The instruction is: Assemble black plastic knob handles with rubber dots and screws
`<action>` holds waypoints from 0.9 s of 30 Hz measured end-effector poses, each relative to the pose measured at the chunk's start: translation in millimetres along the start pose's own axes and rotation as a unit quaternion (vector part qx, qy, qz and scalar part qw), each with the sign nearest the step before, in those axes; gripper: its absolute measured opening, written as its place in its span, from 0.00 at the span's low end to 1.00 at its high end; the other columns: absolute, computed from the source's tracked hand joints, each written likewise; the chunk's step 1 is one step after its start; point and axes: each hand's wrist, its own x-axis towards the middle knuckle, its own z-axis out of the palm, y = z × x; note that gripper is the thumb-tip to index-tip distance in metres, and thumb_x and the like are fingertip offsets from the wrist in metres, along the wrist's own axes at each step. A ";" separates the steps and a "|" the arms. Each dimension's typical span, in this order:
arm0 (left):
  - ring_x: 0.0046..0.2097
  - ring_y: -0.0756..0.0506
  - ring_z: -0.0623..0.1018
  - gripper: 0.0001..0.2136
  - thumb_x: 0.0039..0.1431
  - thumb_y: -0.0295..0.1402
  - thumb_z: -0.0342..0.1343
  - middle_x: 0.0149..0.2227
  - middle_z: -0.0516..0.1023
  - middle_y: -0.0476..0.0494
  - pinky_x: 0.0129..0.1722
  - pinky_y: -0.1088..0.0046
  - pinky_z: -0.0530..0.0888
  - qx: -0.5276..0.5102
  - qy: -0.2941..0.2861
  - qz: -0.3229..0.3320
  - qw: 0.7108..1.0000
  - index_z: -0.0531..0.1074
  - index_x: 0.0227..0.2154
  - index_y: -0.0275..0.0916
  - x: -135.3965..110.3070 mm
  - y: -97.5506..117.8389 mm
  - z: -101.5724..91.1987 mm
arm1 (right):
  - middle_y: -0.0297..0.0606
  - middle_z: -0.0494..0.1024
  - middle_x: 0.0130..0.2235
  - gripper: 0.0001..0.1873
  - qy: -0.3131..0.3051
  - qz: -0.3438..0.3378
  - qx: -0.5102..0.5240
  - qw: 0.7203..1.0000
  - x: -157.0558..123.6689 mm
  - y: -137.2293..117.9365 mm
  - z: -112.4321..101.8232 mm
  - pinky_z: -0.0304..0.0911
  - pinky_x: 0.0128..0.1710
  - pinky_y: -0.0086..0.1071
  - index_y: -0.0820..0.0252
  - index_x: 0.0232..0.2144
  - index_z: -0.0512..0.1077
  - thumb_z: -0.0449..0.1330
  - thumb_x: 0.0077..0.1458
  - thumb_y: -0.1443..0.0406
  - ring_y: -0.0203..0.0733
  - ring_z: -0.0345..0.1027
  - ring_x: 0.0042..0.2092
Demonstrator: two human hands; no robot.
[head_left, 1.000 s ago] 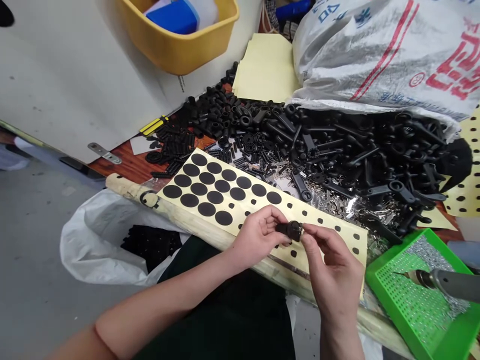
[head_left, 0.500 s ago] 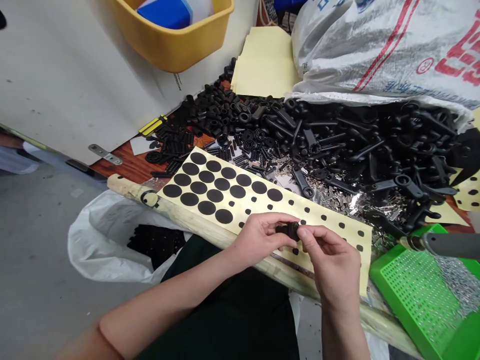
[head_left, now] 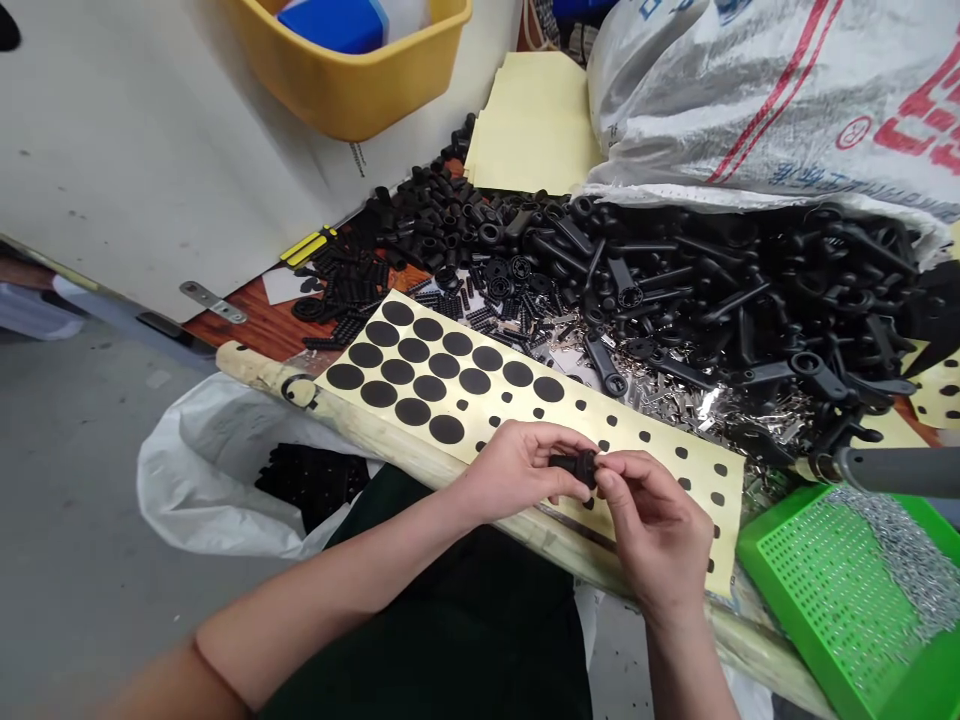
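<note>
**we pinch a black moulded part (head_left: 577,468) between both hands**

our left hand (head_left: 517,470) and our right hand (head_left: 656,530) are both closed on it from either side, thumbs and fingertips pressing in, which keeps the small part steady in the air. it sits just over the near edge of a yellow backing sheet (head_left: 637,470) dotted with black adhesive discs (head_left: 412,350). the sheet rests across a pale wooden pole (head_left: 251,362) that runs in front of us, apparently to keep it propped up within easy reach. further off, a heap of black plastic levers (head_left: 712,290) spills from a white woven sack (head_left: 780,100), with silver metal clips (head_left: 675,405) mixed in at its near edge. on the right, a green perforated tray (head_left: 832,600) holds loose silver pieces, and a grey-handled tool (head_left: 892,470) reaches in above it. at near left, a white plastic bag (head_left: 217,460) holds black pieces.
</note>
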 end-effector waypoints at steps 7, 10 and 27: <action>0.36 0.48 0.78 0.15 0.37 0.21 0.66 0.32 0.79 0.47 0.39 0.72 0.75 0.013 0.005 0.042 0.999 0.76 0.33 0.34 -1.4 -3.4 -0.1 | 0.38 0.78 0.31 0.07 0.006 0.054 0.059 0.997 1.4 2.1 2.7 0.70 0.32 0.31 0.59 0.31 0.76 0.64 0.50 0.62 0.38 0.72 0.32; 0.34 0.48 0.78 0.14 0.39 0.22 0.66 0.31 0.78 0.47 0.38 0.71 0.75 0.019 0.016 0.055 0.998 0.75 0.33 0.34 -3.0 -5.8 1.6 | 0.37 0.78 0.30 0.09 -0.015 0.129 0.118 0.984 3.1 1.6 1.8 0.70 0.29 0.29 0.60 0.30 0.77 0.66 0.48 0.60 0.36 0.72 0.29; 0.24 0.53 0.73 0.14 0.41 0.22 0.63 0.29 0.76 0.48 0.25 0.76 0.71 -0.052 -0.059 0.006 0.997 0.73 0.35 0.33 -1.6 -1.4 -4.9 | 0.35 0.75 0.31 0.04 0.020 -0.092 -0.008 0.995 -2.9 7.6 5.8 0.66 0.30 0.30 0.58 0.33 0.73 0.60 0.54 0.70 0.35 0.69 0.31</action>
